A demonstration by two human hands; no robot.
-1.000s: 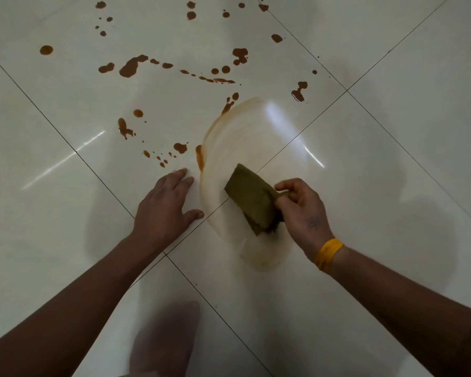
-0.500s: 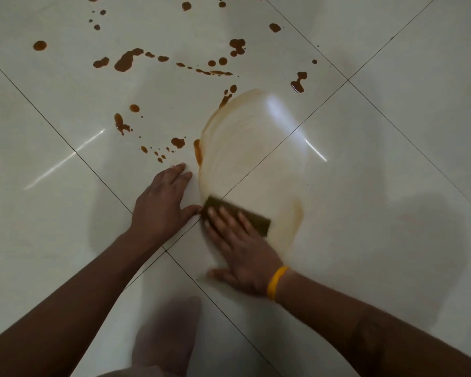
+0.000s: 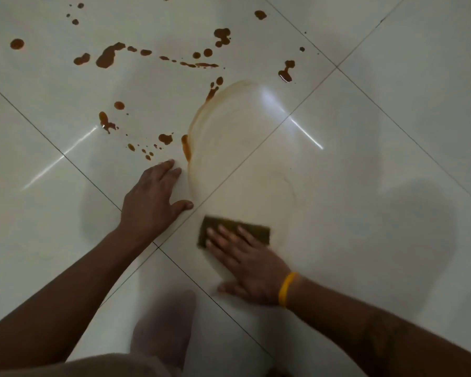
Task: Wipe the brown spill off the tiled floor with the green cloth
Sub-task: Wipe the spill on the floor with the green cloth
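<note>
The folded green cloth (image 3: 256, 232) lies flat on the white tiled floor (image 3: 378, 164). My right hand (image 3: 249, 263) presses on it with straight, spread fingers and covers its near left part. My left hand (image 3: 154, 198) rests flat on the floor just left of it, fingers straight. Brown spill (image 3: 108, 57) drops and blotches are scattered over the far tile. A pale wiped oval smear (image 3: 237, 148) with a brown rim lies beyond the cloth, and a thick brown streak (image 3: 186, 149) runs along its left edge.
Dark grout lines (image 3: 305, 110) cross the floor diagonally. My knee or leg (image 3: 163, 336) in pale fabric shows at the bottom middle. A yellow band (image 3: 286, 288) sits on my right wrist. Bright light reflections streak the glossy tiles.
My right hand went from gripping the lifted cloth to pressing it flat, then dragged it toward me and slightly right. My left hand stayed planted on the floor.
</note>
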